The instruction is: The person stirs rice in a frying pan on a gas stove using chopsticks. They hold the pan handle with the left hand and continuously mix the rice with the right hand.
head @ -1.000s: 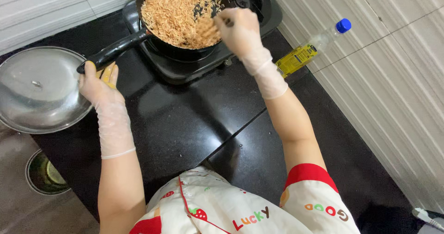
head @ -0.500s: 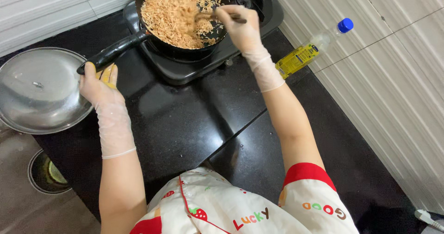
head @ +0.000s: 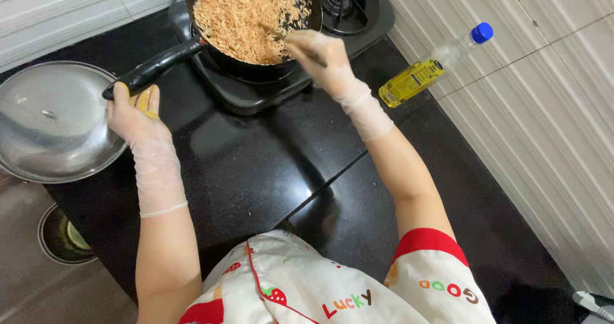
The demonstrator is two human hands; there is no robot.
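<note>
While my gloved left hand point(head: 137, 116) closes round the end of the black pan handle point(head: 153, 70), my gloved right hand point(head: 316, 58) grips a stirring utensil point(head: 281, 35) over the pan point(head: 252, 17) of golden-brown rice on the stove point(head: 268, 87).

To my right, a clear plastic bottle point(head: 428, 68) of yellow oil with a blue cap and a yellow-and-blue label lies tilted where the black counter point(head: 256, 164) meets the pale tiled wall; a steel lid point(head: 51, 122) sits just left of my left hand. Since a second ago my right hand has drawn from the pan's right rim toward its near edge, while my left keeps its grip.
</note>
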